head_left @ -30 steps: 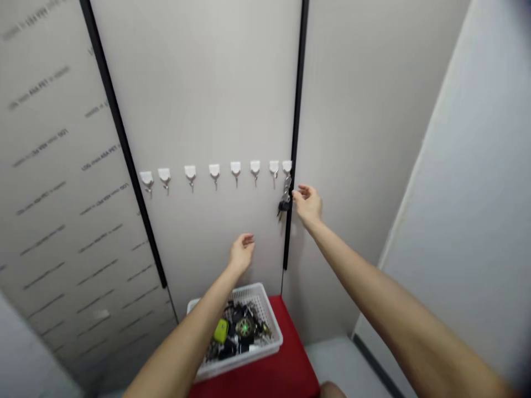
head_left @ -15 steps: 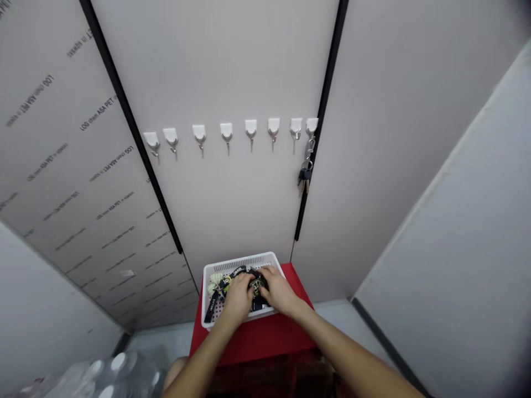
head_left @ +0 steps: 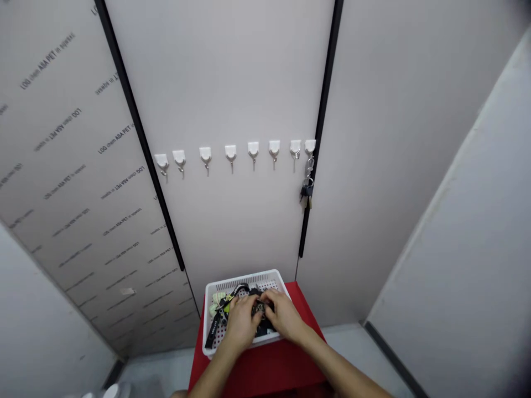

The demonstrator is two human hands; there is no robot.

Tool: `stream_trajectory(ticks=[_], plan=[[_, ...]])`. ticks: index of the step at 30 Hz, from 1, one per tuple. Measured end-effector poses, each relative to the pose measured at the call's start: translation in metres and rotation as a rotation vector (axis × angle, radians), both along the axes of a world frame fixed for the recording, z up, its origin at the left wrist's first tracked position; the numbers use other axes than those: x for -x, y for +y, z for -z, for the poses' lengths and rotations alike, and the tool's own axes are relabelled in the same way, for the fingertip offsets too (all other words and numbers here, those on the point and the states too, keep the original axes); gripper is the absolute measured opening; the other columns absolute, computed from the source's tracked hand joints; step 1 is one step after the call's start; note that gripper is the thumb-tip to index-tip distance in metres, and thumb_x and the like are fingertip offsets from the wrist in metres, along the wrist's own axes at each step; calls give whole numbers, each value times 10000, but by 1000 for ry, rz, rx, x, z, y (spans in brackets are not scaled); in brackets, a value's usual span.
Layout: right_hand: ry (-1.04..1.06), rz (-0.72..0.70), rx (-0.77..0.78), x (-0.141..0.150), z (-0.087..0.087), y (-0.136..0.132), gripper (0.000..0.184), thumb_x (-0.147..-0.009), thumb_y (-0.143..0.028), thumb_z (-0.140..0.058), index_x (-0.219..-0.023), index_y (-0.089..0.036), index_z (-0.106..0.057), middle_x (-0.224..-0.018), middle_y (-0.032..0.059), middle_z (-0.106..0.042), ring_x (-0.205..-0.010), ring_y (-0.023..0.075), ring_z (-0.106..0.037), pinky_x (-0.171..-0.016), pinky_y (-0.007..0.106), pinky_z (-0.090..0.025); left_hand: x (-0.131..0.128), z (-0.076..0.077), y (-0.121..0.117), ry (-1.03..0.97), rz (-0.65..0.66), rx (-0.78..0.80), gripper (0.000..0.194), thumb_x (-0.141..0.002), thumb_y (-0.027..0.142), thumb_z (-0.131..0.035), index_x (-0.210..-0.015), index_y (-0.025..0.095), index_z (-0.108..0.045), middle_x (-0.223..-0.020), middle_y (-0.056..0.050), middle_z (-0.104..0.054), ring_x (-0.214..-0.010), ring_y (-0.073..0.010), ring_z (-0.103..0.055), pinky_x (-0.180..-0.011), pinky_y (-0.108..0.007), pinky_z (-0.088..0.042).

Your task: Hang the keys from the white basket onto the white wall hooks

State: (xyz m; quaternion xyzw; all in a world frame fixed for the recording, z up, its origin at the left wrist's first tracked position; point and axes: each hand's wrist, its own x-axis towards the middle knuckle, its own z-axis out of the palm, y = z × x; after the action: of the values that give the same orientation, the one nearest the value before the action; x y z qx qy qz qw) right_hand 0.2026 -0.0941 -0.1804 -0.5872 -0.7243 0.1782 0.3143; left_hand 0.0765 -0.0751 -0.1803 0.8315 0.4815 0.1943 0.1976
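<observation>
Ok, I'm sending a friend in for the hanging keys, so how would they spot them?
On the grey wall panel between two black strips, above the white basket, is a row of white hooks. The keys hang from the last hook on the right. They have dark tops below a silver clip, and are the only bunch hanging in the row.

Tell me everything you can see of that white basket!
The white basket is shallow, roughly rectangular and looks like plastic. It has narrow slots along its back and small holes in its bottom, with red showing through. It sits upright on a red surface, holding a jumble of small things. The left hand and right hand reach into it; whether they touch its rim is unclear.
</observation>
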Motion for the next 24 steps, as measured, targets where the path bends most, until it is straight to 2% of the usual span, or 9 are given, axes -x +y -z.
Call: stream_trajectory(ticks=[5,10,15,18,20,24], plan=[[79,-117,-46,0,-1,-2,145,-589,-98,-387,-647,-169,-499,-666,7,-511,-649,111,-453,-597,214,-342,0,-5,-2,67,10,38,192,-679,208,-340,-752,203,-518,-820,-10,-545,-842,-137,-439,-844,-323,-195],[380,17,-61,-3,-6,-5,59,-659,-185,-381,-663,-164,-436,-597,-3,-494,-583,105,-462,-558,218,-357,-1,-4,-2,10,30,13,240,-642,228,-413,-871,215,-484,-919,-9,-514,-897,-142,-412,-842,-326,-192],[738,75,26,-3,-8,-3,128,-680,-301,-387,-687,-174,-374,-597,-4,-522,-562,109,-508,-558,232,-391,1,-3,-3,22,93,14,308,-634,270,-441,-940,266,-465,-938,-2,-503,-918,-152,-399,-857,-359,-156],[930,115,84,4,-14,0,181,-664,-352,-400,-692,-182,-342,-607,-5,-540,-551,114,-524,-579,256,-411,2,-4,-4,-2,100,13,346,-637,265,-442,-983,256,-441,-973,-11,-498,-937,-156,-388,-864,-359,-154],[981,127,92,9,-21,2,190,-655,-357,-410,-692,-185,-338,-609,-3,-549,-561,116,-530,-583,259,-414,3,-4,-5,-37,109,-1,359,-635,266,-449,-992,233,-440,-993,-22,-496,-939,-160,-387,-856,-343,-182],[1002,142,62,15,-33,4,160,-646,-318,-429,-677,-182,-351,-619,2,-562,-575,109,-530,-598,249,-409,4,-5,-5,-97,144,-13,266,-660,273,-421,-906,216,-504,-911,-21,-541,-875,-146,-425,-800,-282,-262]])
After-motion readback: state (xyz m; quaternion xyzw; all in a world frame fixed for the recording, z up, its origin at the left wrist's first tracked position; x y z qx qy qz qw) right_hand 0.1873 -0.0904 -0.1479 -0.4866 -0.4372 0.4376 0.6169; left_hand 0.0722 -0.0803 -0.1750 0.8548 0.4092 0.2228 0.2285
